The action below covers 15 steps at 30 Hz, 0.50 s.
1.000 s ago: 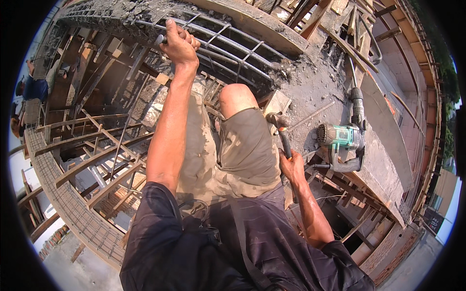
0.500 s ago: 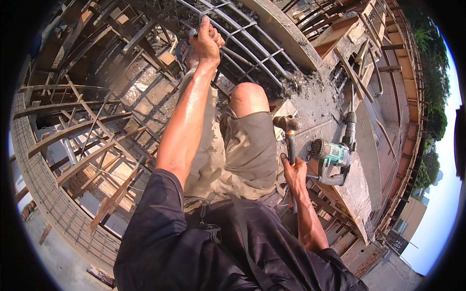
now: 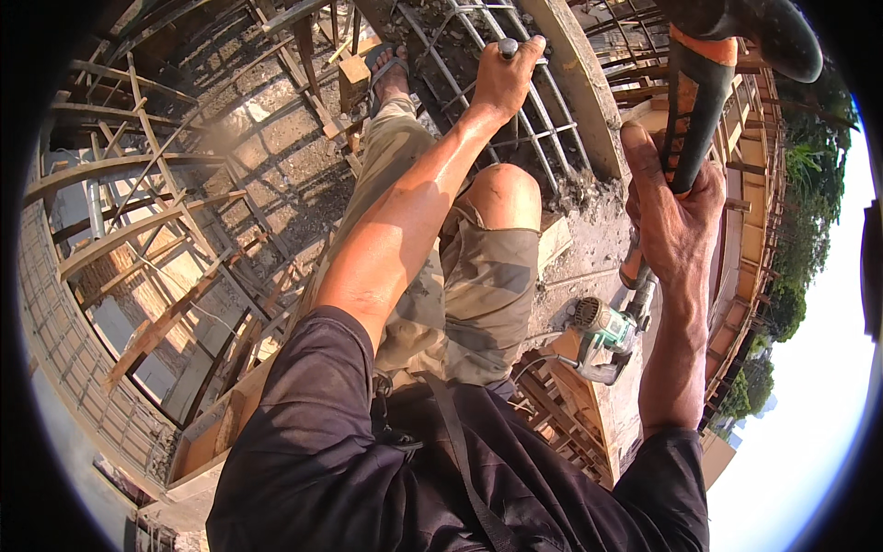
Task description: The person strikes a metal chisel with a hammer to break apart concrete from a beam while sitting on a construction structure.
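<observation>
My left hand (image 3: 504,92) is closed around a steel chisel (image 3: 508,48), whose round struck end stands out above the fist. Its lower part is hidden by the hand. The fist is over the rebar (image 3: 563,129) running through a dark trough of rough concrete. High on the right, my right hand (image 3: 676,216) grips a hammer (image 3: 696,106) with a black and orange handle. The dark hammer head reaches the top edge of the view, and the handle's butt shows below the hand. The hammer and the chisel are well apart.
A green and grey rotary hammer drill (image 3: 602,333) lies on the concrete to the right, below my raised forearm. A concrete beam edge (image 3: 578,78) borders the rebar. Timber props and boards (image 3: 138,221) fill the lower level at left. My sandalled foot (image 3: 390,78) is near a wood block (image 3: 355,69).
My right hand has raised the hammer from beside my knee to high on the right. My left hand, with the chisel, appears further right over the rebar; the whole view has shifted.
</observation>
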### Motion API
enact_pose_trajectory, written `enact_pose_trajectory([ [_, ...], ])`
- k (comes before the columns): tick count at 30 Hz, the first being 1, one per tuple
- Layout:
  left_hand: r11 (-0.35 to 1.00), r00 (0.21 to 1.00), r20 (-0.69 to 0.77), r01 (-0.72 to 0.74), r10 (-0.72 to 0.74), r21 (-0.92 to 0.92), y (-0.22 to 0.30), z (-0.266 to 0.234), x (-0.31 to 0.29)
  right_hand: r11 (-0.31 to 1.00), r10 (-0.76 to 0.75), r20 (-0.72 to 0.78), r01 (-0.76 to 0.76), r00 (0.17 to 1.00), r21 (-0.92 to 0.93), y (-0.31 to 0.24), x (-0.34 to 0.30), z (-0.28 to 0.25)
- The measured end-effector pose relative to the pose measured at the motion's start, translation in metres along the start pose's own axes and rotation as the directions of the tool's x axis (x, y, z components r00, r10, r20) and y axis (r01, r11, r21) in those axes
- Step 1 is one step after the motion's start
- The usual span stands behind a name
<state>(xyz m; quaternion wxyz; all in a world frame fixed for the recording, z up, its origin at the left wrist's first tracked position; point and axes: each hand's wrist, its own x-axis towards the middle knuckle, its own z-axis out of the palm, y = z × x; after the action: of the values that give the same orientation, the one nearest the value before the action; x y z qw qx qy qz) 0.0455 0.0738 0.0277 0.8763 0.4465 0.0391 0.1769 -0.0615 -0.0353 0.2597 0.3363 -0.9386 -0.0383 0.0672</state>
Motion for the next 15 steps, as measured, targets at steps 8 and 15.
enact_pose_trajectory([
  [8, 0.921, 0.938, -0.05, -0.325, 0.342, 0.214, -0.011, 0.035, -0.017, 0.877, 0.218, 0.231, -0.087, 0.948, -0.472, 0.024, -0.008, 0.017],
  [15, 0.996, 0.999, 0.019, 0.027, -0.029, 0.087, -0.011, 0.007, -0.018, 0.97, -0.157, -0.214, 0.191, 0.964, 0.149, -0.054, -0.026, -0.009],
])
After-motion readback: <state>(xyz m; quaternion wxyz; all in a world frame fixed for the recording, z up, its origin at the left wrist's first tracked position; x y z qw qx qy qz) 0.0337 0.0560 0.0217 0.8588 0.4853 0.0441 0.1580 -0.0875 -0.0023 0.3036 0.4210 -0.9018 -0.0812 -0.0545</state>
